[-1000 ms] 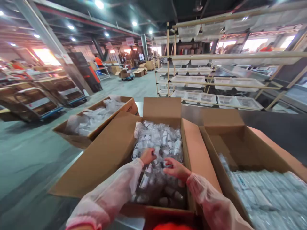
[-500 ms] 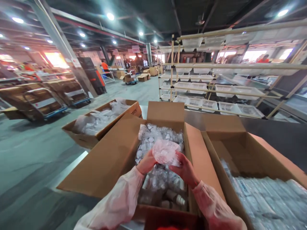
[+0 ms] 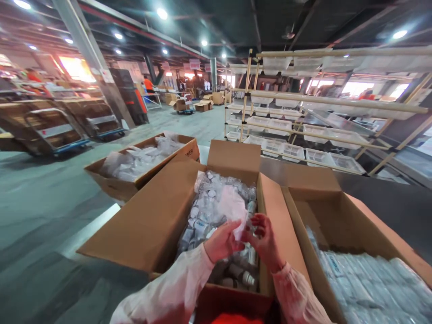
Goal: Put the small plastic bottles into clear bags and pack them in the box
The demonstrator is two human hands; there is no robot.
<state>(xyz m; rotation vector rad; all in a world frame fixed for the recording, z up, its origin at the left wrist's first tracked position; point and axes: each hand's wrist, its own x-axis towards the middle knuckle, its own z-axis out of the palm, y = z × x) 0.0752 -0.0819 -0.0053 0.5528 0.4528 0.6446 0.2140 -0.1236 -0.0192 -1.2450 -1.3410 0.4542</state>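
A whitish, translucent plastic bag is held up over the middle cardboard box. My left hand is closed on the bag's lower end. At the bag's lower right edge, my right hand has curled fingers, thumb and forefinger pinched on the plastic. Beneath both hands the box is filled with small clear-wrapped bottles, some with white caps. A bottle with a white threaded neck lies on its side at the near end. Whether anything is inside the bag, I cannot tell.
To the right, an open carton contains rows of clear-wrapped packs. A box of crumpled plastic stands at the left. Behind are a rack with white trays and, far left, loaded trolleys.
The plastic was bunched between both hands; now it extends upward as a flatter sheet. Both hands have moved slightly, the left one rightward and down, closer to the right.
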